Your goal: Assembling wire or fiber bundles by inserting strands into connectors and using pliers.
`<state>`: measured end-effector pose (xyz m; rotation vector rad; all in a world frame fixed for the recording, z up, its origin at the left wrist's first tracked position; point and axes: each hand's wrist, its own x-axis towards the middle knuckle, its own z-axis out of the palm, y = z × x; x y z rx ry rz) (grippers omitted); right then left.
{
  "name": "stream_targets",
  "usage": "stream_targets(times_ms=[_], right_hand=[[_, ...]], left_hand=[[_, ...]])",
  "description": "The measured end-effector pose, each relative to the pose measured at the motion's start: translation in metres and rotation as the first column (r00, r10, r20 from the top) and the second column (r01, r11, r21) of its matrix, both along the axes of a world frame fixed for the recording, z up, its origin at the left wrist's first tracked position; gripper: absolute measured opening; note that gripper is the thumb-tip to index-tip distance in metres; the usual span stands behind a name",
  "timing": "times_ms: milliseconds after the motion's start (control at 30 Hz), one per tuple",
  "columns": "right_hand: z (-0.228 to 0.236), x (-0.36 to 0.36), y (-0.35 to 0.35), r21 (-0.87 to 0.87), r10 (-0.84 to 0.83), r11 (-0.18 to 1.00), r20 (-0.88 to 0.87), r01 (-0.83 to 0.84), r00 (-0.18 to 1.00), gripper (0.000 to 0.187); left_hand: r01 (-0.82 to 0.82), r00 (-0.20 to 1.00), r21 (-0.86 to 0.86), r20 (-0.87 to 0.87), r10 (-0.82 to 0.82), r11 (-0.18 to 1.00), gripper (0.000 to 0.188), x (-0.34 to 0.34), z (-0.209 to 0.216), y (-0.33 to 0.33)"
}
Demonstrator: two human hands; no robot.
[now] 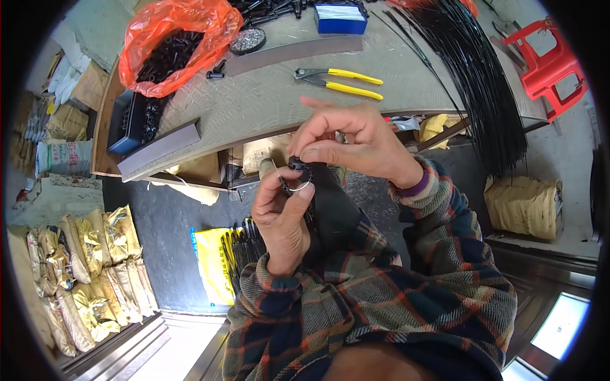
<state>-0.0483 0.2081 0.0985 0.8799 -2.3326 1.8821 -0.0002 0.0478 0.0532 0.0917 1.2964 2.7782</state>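
Note:
In front of my lap, both hands meet at a small black round part (297, 164) with a notched or beaded edge. My left hand (283, 222) is closed, thumb and fingers pinching it from below. A thin pale wire (277, 171) curves around beside the left fingertips. Thumb and forefinger of my right hand (356, 140) press together at the top of the black part, the other fingers curled above. The exact shape of the part is partly hidden by the fingers. Beyond the hands, yellow-handled pincers (340, 81) lie on the workbench (254, 95).
An orange plastic bag (213, 25) of black parts sits at the bench's left. A blue box (341, 20) of thin pale pieces stands at the back. Long black strands (480, 82) hang over the right edge near a red stool (553, 66). Wrapped packages (89, 279) lie lower left.

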Motion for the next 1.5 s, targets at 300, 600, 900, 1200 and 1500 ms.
stream_targets(times_ms=[300, 600, 900, 1200, 1500], right_hand=[[-0.008, -0.009, 0.008, -0.069, 0.067, 0.995, -0.118, -0.076, 0.991, 0.008], [0.003, -0.005, -0.001, 0.091, 0.088, 0.993, -0.215, -0.070, 0.973, 0.007], [-0.002, -0.008, -0.012, 0.148, -0.042, 0.986, -0.190, 0.071, 0.981, 0.014], [-0.003, 0.000, -0.019, 0.179, -0.022, 0.979, -0.372, 0.095, 0.928, 0.034], [-0.011, 0.009, -0.026, 0.159, -0.145, 0.957, -0.465, 0.244, 0.873, 0.030]], left_hand=[[0.022, 0.997, 0.004, -0.071, -0.021, 1.000, 0.027, -0.004, -0.004, 0.008], [0.010, 0.999, 0.077, -0.050, -0.006, 0.997, 0.027, -0.004, -0.004, 0.004], [-0.069, 0.996, 0.009, -0.060, 0.069, 0.998, 0.026, -0.003, -0.007, 0.001], [-0.045, 0.996, 0.078, -0.072, 0.050, 0.996, 0.028, -0.004, -0.008, -0.007], [0.015, 0.992, 0.151, -0.126, 0.005, 0.988, 0.027, -0.007, -0.024, -0.016]])
